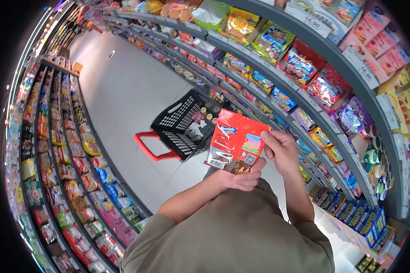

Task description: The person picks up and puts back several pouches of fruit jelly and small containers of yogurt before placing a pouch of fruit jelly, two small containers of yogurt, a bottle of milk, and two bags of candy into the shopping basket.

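Note:
A red snack bag [234, 136] is held up in front of my chest, with a barcode, a QR code and coloured label boxes facing me. Through a clear window at its lower end, brown pieces show. My left hand [245, 178] grips the bottom of the bag, its fingers partly behind it. At the right edge, my right hand [280, 149] pinches the bag between thumb and fingers. Beyond the bag stands a black shopping basket [173, 119] with a red handle [146, 148]. Inside it lie a crumpled white item [195, 131] and a few small round containers.
Close on my right, shelves [278, 68] carry many bags of sweets with price tags. To the left, a long shelf unit [54, 136] holds rows of packaged snacks. Blue and yellow boxes [351, 216] stand low at the right. Grey floor tiles [118, 91] run along the aisle.

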Demonstrator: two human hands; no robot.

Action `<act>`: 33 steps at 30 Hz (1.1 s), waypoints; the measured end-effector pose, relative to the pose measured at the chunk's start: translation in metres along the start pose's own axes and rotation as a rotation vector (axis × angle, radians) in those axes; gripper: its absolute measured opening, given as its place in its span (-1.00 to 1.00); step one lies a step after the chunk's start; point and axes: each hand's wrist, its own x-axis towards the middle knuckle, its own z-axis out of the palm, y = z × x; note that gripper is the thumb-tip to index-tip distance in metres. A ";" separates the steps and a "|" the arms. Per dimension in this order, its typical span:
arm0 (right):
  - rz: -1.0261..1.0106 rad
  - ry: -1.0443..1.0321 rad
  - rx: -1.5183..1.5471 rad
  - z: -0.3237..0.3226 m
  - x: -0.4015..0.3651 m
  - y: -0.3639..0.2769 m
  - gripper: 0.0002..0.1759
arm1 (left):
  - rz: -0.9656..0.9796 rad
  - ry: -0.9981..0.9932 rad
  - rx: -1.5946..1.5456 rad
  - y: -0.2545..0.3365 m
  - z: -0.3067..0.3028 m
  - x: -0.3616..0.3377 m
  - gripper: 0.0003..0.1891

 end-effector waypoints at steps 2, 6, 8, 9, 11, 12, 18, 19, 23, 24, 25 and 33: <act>0.029 -0.044 0.012 0.001 0.005 0.006 -0.76 | 0.049 0.042 0.010 -0.002 0.000 -0.007 -0.54; 0.067 -0.060 -0.064 0.011 0.020 0.022 -0.70 | 0.246 0.315 0.387 0.004 -0.006 -0.033 -0.46; 0.081 -0.031 -0.134 0.022 0.025 0.026 -0.65 | 0.318 1.113 0.932 0.013 0.006 -0.045 -0.39; 0.098 -0.002 -0.154 0.028 0.027 0.027 -0.58 | 0.495 1.142 1.205 0.019 0.001 -0.051 -0.37; 0.122 0.014 -0.190 0.039 0.030 0.030 -0.50 | 0.409 1.462 1.686 0.031 -0.014 -0.085 -0.45; 0.212 -0.068 -0.232 0.043 0.033 0.032 -0.46 | 0.426 1.469 1.674 0.037 -0.018 -0.099 -0.45; 0.001 -0.321 -0.645 0.104 0.081 0.089 -0.57 | 0.410 1.624 1.871 0.087 -0.014 -0.183 -0.55; -0.032 -0.309 -0.778 0.116 0.091 0.095 -0.63 | 0.496 1.601 1.858 0.095 -0.013 -0.197 -0.59; 0.073 -0.304 -1.007 0.161 0.135 0.125 -0.74 | 0.744 1.646 1.974 0.133 -0.020 -0.285 -0.63; -0.036 -0.319 -1.095 0.167 0.149 0.136 -0.74 | 0.748 1.749 1.969 0.143 -0.014 -0.306 -0.62; -0.018 -0.316 -1.099 0.169 0.164 0.152 -0.74 | 0.744 1.854 1.962 0.151 -0.007 -0.329 -0.60; -0.139 -0.324 -1.168 0.168 0.328 0.314 -0.75 | 0.569 2.355 1.980 0.215 -0.038 -0.452 -0.45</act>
